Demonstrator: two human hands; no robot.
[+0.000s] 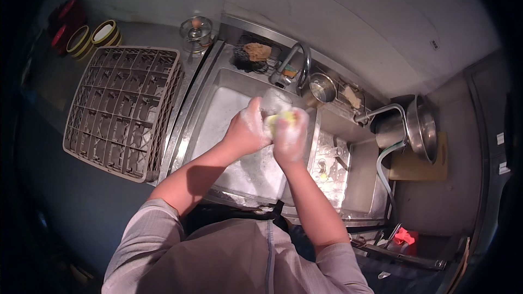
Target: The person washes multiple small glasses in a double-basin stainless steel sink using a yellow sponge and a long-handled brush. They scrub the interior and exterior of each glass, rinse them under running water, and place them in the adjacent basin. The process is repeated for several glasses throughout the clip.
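Over the soapy left basin of a steel double sink, my left hand holds a clear glass, blurred by motion. My right hand, coated in suds, is shut on a yellow sponge pressed against the glass. Foam covers both hands, and their fingertips are partly hidden. In the right basin lie several clear glasses under bright light.
Left of the sink is a brown plastic dish rack. Behind the basins stand a curved faucet and a steel pot. A second faucet, metal bowls and a cutting board are at right.
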